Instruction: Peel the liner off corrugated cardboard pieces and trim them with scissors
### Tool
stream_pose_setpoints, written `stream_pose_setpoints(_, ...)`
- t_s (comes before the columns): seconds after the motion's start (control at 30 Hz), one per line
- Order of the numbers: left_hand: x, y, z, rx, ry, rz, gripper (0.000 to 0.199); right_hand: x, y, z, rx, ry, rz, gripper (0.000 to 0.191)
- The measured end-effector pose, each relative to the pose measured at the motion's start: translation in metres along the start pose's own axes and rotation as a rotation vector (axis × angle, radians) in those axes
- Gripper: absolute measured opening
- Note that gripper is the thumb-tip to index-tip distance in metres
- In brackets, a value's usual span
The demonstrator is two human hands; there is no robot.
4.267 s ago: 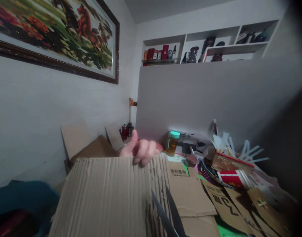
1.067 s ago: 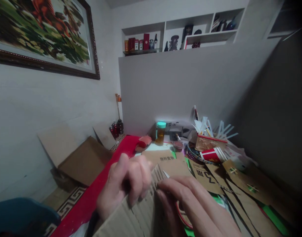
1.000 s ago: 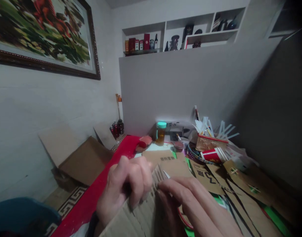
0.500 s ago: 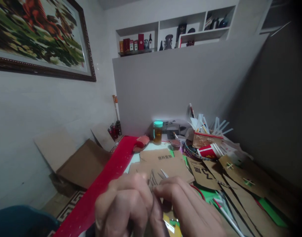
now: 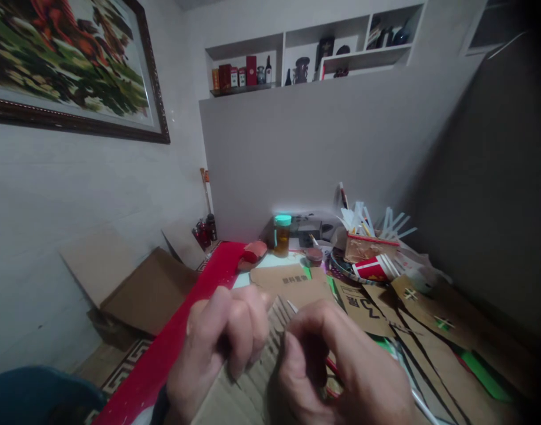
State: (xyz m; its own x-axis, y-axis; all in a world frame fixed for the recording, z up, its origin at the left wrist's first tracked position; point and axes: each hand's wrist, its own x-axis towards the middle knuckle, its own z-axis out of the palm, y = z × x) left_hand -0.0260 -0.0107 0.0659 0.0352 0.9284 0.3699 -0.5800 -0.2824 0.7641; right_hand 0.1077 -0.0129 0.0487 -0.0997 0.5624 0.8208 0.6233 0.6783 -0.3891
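Observation:
A creased, ribbed piece of cardboard (image 5: 246, 392) is between my hands at the bottom middle. My left hand (image 5: 230, 333) is closed round its left side, knuckles up. Thumb and fingers of my right hand (image 5: 336, 360) are bent together at its right edge. Behind the hands lie flat cardboard pieces (image 5: 292, 283) on the table. Red handles (image 5: 333, 369) show partly under my right hand, and a pointed metal tip (image 5: 292, 306) shows just beyond it.
A jar with a turquoise lid (image 5: 282, 236) stands at the back. To the right are a box of white strips (image 5: 371, 248), red paper cups (image 5: 376, 268) and cut cardboard (image 5: 429, 348). A blue bin (image 5: 40, 392) is at lower left, beside a red cloth (image 5: 173, 348).
Both hands have turned and moved slightly apart, and more of the ribbed cardboard now shows between them. My right hand's thumb has come into view.

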Motion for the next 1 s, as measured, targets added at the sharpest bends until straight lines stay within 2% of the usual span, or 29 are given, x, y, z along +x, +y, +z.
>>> stream_pose_setpoints(0.17,0.002,0.002,0.005,-0.014,-0.023,-0.073,0.066,0.007,0.012,-0.015,0.015,-0.029,0.051,0.013)
stream_pose_setpoints(0.3,0.010,0.006,0.001,-0.193,-0.121,-0.103,0.063,0.012,0.021,-0.028,0.001,-0.013,0.092,0.010)
stream_pose_setpoints(0.4,0.021,0.006,-0.008,-0.293,-0.208,-0.178,0.063,0.014,0.028,-0.032,-0.020,0.006,0.081,0.004)
stream_pose_setpoints(0.6,0.038,0.005,-0.019,-0.374,-0.295,-0.291,0.062,0.010,0.036,-0.031,-0.056,-0.058,-0.028,0.012)
stream_pose_setpoints(0.73,0.042,0.001,-0.019,-0.364,-0.318,-0.327,0.063,0.010,0.025,-0.030,-0.105,-0.075,-0.138,0.013)
stream_pose_setpoints(0.87,0.044,-0.005,-0.020,-0.342,-0.324,-0.359,0.066,0.012,0.007,-0.025,-0.189,-0.039,-0.281,0.019)
stream_pose_setpoints(1.0,0.046,-0.006,-0.022,-0.314,-0.299,-0.393,0.070,0.012,0.002,-0.018,-0.118,0.035,-0.406,0.025)
